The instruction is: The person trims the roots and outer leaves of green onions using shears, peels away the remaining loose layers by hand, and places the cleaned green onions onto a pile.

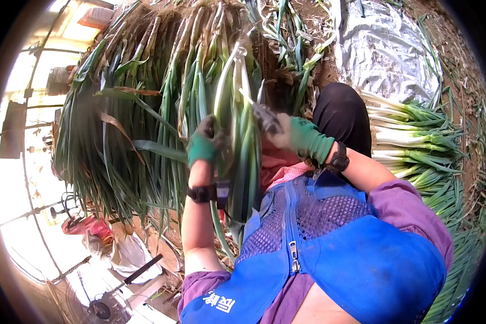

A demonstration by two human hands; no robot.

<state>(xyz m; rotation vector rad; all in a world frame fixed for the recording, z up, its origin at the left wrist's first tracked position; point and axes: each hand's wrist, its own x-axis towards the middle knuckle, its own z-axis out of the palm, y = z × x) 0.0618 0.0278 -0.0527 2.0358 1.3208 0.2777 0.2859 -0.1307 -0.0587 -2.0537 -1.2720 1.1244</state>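
My left hand (206, 141), in a green glove with dark fingers, is closed round a long green onion (221, 89). Its white stalk points up and its green leaves hang down past my wrist. My right hand (297, 132), gloved the same way, is just to the right of the stalks, with its fingers curled and blurred by motion. A thin pale strip (247, 97) sticks out near its fingertips; whether this is a stalk or a tool I cannot tell. Beside my left hand lies a big heap of green onions (156, 102) with soil-brown root ends at the top.
On the right, cleaned green onions (402, 132) with white stalks lie in a row. Above them spreads a crumpled white plastic sheet (383, 51). My dark-clad knee (343, 116) rises between. A fan (99, 308) and a red bag (89, 225) stand at the lower left.
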